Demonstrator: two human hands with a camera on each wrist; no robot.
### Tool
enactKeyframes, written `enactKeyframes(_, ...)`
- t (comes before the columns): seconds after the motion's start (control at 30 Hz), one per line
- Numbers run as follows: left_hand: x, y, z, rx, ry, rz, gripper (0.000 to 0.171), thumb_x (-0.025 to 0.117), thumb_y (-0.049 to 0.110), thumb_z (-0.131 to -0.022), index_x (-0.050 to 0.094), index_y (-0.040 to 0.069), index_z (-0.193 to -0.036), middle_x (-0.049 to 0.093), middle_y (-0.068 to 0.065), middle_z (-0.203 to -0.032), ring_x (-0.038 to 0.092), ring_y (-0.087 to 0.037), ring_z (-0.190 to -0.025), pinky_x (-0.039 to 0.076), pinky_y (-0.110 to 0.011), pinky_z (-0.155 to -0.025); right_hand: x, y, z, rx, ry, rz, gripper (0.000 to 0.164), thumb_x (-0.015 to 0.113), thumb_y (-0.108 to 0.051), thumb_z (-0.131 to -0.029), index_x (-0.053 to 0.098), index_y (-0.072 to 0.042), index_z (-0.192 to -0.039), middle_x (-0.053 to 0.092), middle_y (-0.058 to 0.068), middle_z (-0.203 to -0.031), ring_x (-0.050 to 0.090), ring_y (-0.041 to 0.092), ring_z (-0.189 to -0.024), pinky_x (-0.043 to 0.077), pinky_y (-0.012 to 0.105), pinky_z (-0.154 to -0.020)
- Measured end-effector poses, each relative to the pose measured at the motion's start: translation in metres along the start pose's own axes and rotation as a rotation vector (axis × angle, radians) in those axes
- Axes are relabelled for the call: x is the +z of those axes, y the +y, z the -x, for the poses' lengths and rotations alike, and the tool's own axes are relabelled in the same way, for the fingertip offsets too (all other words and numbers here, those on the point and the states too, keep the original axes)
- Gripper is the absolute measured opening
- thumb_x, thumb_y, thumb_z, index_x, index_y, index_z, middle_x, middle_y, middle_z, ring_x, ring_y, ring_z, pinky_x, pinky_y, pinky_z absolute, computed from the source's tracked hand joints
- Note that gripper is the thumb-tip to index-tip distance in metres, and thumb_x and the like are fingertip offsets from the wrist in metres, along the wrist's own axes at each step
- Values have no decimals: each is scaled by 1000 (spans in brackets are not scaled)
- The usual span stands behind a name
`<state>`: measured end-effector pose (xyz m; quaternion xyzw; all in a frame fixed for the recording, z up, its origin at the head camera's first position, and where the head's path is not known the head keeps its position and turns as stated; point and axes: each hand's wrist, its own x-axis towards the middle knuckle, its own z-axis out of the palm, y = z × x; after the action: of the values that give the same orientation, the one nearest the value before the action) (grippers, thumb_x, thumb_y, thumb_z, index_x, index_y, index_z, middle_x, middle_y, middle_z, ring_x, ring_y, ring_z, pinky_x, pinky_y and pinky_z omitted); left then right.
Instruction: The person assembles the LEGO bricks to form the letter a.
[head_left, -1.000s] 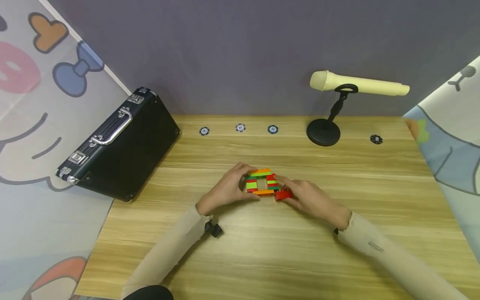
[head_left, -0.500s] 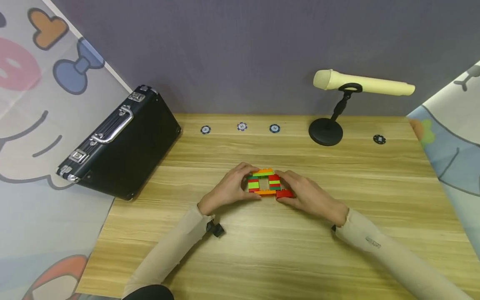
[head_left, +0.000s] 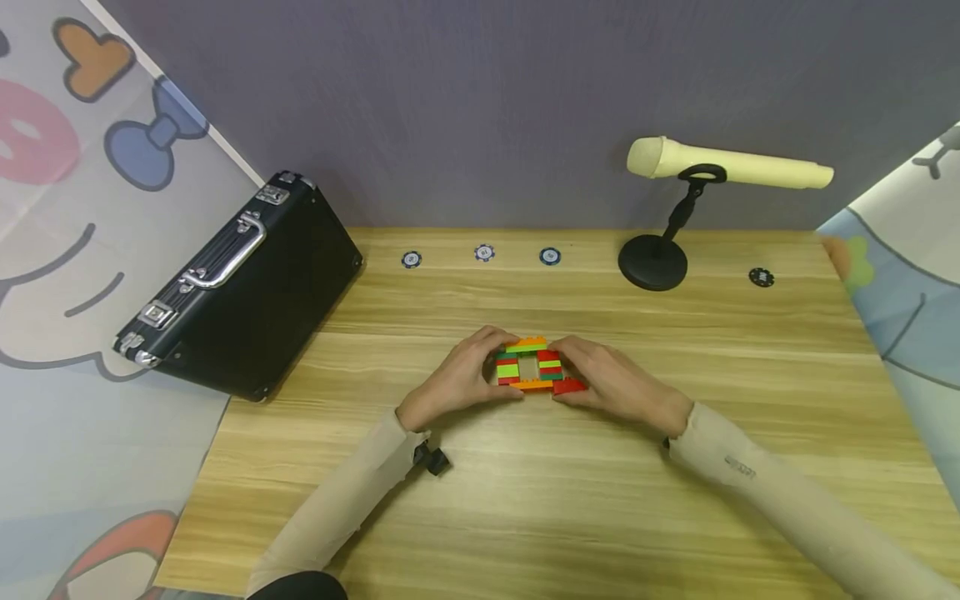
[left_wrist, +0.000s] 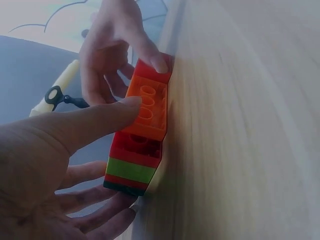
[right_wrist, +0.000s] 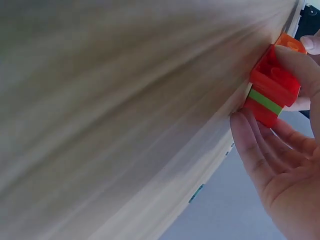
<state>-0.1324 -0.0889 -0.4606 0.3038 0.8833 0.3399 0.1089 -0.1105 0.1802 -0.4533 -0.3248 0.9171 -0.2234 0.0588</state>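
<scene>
A small hollow rectangle of toy building bricks (head_left: 508, 371), in red, green, lime and orange, lies between both hands on the wooden table. My left hand (head_left: 459, 375) holds its left side, with the thumb on the near orange brick (left_wrist: 150, 110) and the fingers round the far side. At the near right corner a red brick (head_left: 568, 387) sits against the rectangle's end. My right hand (head_left: 618, 382) pinches that red brick, thumb on its hollow underside (right_wrist: 276, 75) and fingers reaching behind the stack. Parts of the far side are hidden by fingers.
A black case (head_left: 262, 292) with metal latches stands at the left. Several poker chips (head_left: 484, 252) lie along the back of the table (head_left: 525, 517). A cream microphone (head_left: 738, 165) rests on a black stand (head_left: 652, 262) at the back right.
The right hand has brought the red brick, earlier tilted at the near right corner, level against the end of the orange brick. The left hand keeps its hold.
</scene>
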Motion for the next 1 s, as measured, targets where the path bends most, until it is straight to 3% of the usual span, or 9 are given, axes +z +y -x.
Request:
enactKeyframes(0.5,-1,3,3,14,6,-31,77,85,45,-73,54,13,-136,57,1,-132,58,-13,-117,49,-38,-101,2,0,2,-57,24,66,65,74,-45,-85,51,-9,-134,62,2,-117,59,10,-89,56,33,-77)
enactKeyframes(0.73,-2,3,1,23,2,-38,77,85,44,-74,53,13,-137,56,1,-133,58,-13,-117,50,-37,-100,2,-1,3,-36,37,78,65,74,-44,-85,51,-9,-135,62,5,-122,63,15,-98,58,37,-82)
enactKeyframes(1.0,0,-2,-9,75,-52,-41,78,80,44,-79,47,13,-143,50,-1,-143,52,-17,-130,44,-39,-109,2,-2,6,26,60,91,67,76,-47,-82,53,-8,-131,65,7,-120,66,18,-97,58,39,-82)
